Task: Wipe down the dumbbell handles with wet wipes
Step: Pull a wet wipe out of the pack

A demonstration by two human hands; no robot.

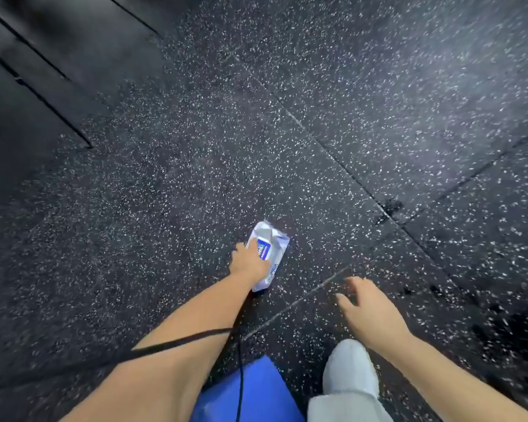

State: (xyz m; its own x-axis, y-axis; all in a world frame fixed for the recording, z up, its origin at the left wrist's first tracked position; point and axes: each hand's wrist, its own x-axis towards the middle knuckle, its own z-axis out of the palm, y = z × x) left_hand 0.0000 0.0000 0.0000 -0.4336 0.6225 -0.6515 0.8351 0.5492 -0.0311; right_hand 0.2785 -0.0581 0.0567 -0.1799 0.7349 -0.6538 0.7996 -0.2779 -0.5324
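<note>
Wet wipes pack [270,246], a soft white plastic pouch with a blue label and one crumpled end, sits near the middle, over the floor [378,117]. At the far left are smooth dark mats [28,102] with straight seams; further right come black rubber tiles speckled with white. The left hand [249,263] grips the pack across its middle, the thumb at its left edge and the fingers curled over it, tips hidden. A thin black cord [240,376] hangs over something blue [256,391]. The right hand [369,312] hovers apart from the pack, fingers spread and loose, holding nothing, above a pale grey shoe [351,370].
</note>
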